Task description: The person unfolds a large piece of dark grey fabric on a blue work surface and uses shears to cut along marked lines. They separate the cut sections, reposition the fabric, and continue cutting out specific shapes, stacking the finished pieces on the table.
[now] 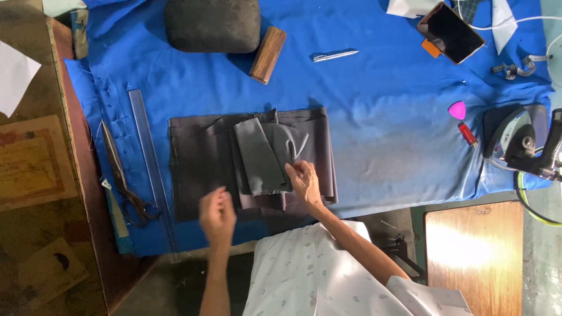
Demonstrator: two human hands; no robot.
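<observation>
You wear a white short-sleeved shirt dotted with small grey paisley marks; its sleeves end above the elbows, leaving your forearms and both hands bare, without rings or watch.

A blue cloth covers the tabletop, with a brightly lit wooden stool standing on the grey floor beside it.

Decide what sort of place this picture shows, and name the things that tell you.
Most likely a tailoring or sewing workshop. Dark grey cloth lies on a blue-covered worktable, with scissors and a long ruler beside it, and an iron at the right edge.
</observation>
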